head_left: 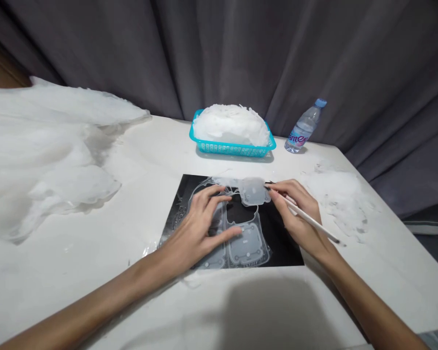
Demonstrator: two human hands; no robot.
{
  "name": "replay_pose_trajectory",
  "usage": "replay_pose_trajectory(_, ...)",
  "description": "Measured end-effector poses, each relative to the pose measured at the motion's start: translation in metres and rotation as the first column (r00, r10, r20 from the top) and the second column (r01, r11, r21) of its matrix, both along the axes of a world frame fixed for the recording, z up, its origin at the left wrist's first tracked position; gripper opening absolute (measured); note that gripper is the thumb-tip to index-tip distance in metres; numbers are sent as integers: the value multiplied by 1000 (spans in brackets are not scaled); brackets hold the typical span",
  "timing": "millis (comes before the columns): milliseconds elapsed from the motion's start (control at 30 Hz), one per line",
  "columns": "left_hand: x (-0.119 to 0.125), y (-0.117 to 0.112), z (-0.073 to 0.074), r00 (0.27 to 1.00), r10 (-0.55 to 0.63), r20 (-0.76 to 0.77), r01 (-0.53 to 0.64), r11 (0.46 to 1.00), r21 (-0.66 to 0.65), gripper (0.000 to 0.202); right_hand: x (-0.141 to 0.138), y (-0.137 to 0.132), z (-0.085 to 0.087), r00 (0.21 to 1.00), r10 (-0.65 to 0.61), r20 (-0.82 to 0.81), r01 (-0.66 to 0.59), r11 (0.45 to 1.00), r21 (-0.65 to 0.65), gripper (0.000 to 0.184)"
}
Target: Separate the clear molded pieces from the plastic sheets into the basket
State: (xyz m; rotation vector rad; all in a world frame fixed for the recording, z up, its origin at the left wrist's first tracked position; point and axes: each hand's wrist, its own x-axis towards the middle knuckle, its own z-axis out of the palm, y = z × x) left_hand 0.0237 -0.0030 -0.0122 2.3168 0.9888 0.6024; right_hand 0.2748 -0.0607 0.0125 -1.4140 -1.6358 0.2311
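My left hand (208,218) lies with its fingers spread over a clear plastic sheet (264,243) with rounded-square frosted panels. The sheet rests on a black board (286,243). A square opening in it shows the black beneath. My right hand (299,209) is closed around a slim white pen-like tool (314,223) with dark ends. The tool's near tip meets the right edge of a loose frosted square piece (254,191), above the opening. Whether my right fingers also pinch this piece, I cannot tell.
A turquoise basket (233,148) heaped with white translucent pieces (229,124) stands behind the board. To its right is a water bottle (304,127). Large piles of translucent sheets (51,150) cover the left side. Plastic scraps (339,194) lie at right, before a grey curtain (226,53).
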Motion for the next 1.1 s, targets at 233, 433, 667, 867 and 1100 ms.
replay_pose_trajectory(233, 8, 5, 17, 970, 134, 203, 5, 822, -569, 52, -34, -28, 3, 875, 465, -135, -484, 851, -203, 30)
replay_pose_trajectory(433, 2, 20, 11, 912, 178, 369, 193, 606, -771, 35, -4, -21, -2, 968, 237, -82, -248, 953, -173, 33)
replay_pose_trajectory(667, 2, 17, 10, 876, 208, 434, 241, 591, -770, 33, -10, -6, -34, 966, 258, 26, -248, 949, -196, 30)
replay_pose_trajectory(867, 7, 10, 15, 857, 250, 450, 220, 613, -759, 36, -21, -11, -22, 954, 287, -84, -296, 871, -391, 18)
replay_pose_trajectory(1100, 7, 6, 14, 842, 279, 461, 228, 591, -774, 35, -6, -11, -22, 941, 287, -182, -339, 813, -473, 25)
